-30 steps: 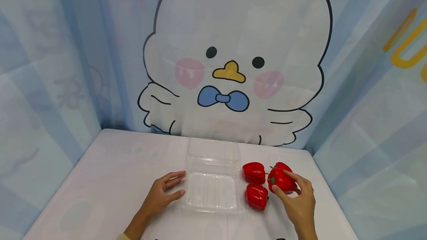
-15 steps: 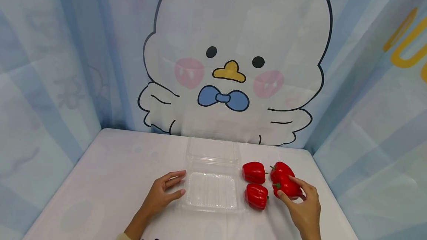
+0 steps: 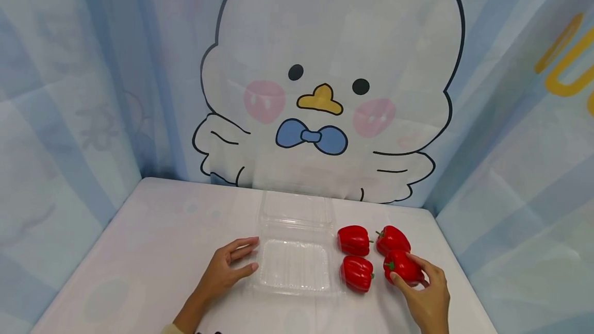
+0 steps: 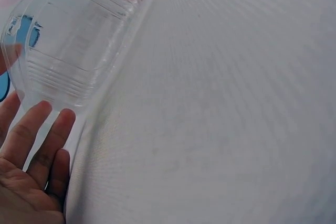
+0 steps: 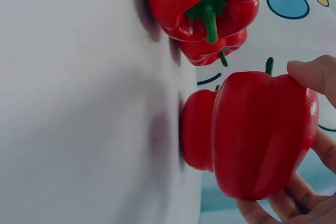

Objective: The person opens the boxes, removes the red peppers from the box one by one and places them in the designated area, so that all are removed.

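Observation:
A red bell pepper (image 3: 403,268) with a green stem is held in my right hand (image 3: 428,293), thumb on one side and fingers on the other. In the right wrist view this pepper (image 5: 262,135) appears raised off the table, a shadow beside it. Another bell pepper (image 3: 392,240) lies just behind it. Two more, a back one (image 3: 353,240) and a front one (image 3: 357,273), lie to the left. My left hand (image 3: 227,268) rests at the left side of a clear plastic clamshell container (image 3: 293,267), fingers loosely extended by its rim; contact is hard to tell.
The container's lid (image 3: 297,209) lies folded back toward the rear curtain (image 3: 325,169), which bears a cartoon bird. More curtains hang at both sides. A white cloth covers the table (image 3: 153,251).
My right hand has moved right and toward me with the held bell pepper, uncovering the pepper behind it. The left hand and the container stay where they were.

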Available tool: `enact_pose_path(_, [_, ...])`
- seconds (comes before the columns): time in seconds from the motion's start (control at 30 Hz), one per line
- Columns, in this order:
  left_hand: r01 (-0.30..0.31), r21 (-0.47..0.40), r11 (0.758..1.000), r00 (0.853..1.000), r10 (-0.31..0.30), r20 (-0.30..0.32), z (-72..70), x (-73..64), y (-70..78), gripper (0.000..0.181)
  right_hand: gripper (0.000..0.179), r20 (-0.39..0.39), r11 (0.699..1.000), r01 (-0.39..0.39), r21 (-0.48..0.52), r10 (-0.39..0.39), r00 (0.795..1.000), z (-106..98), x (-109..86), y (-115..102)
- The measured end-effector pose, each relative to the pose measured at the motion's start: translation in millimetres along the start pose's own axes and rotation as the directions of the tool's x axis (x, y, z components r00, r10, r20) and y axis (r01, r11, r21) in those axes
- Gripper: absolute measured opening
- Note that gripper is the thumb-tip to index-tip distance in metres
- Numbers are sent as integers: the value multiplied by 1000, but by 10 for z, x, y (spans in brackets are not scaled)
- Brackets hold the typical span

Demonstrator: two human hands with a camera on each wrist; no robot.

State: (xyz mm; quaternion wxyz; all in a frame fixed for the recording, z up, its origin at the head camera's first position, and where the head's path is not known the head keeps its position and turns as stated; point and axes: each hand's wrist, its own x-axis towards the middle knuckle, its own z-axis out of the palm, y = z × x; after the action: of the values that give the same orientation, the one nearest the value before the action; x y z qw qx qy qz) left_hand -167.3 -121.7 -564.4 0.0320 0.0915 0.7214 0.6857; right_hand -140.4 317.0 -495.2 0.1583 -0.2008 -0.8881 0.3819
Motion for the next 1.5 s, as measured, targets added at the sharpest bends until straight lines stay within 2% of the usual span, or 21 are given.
enact_pose_path(0.53, [16, 4, 1000, 1000, -16, -9, 24, -18, -9, 58, 69, 61, 998, -54, -41, 57, 997, 57, 72, 217])
enact_pose_path(0.73, [4, 18, 1000, 1000, -4, -13, 32, -11, 2, 58, 69, 84, 997, -70, -40, 73, 994, 73, 86, 282])
enact_pose_path(1.1, [7, 44, 999, 999, -5, -35, 21, 22, 4, 58, 72, 97, 994, -106, -37, 109, 989, 101, 80, 303])
enact_pose_path(1.3, [8, 37, 999, 999, -7, -37, -2, 18, -9, 60, 72, 97, 996, -75, -51, 79, 992, 93, 58, 267])
enact_pose_path(1.5, [25, 9, 1000, 999, -25, -34, 16, 77, -30, 62, 66, 10, 997, 2, -80, -1, 1000, 70, 17, 187])
